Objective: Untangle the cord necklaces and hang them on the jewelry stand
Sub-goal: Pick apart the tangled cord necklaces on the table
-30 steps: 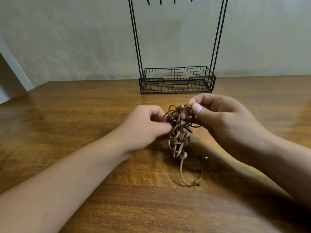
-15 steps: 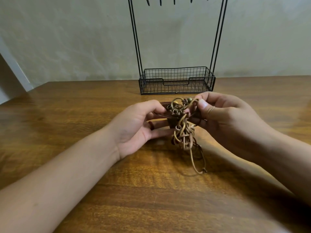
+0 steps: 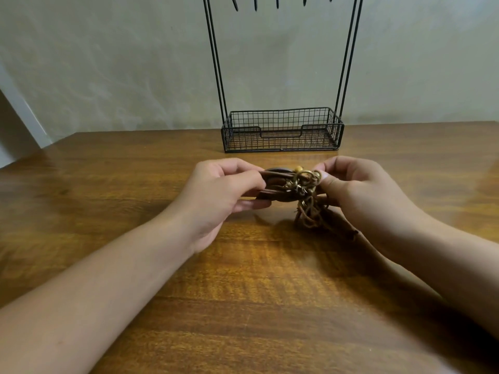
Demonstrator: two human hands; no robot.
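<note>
Your two hands hold a tangle of cord necklaces above the wooden counter (image 3: 135,198), in front of the empty jewelry stand (image 3: 282,130).

Your left hand (image 3: 216,193) pinches dark cords pulled sideways; your right hand (image 3: 359,190) pinches the knot of necklaces (image 3: 297,184) by its rings. Loose tan loops dangle below. The bundle looks light, limp, snag-prone; grip single strands, not beads.
</note>
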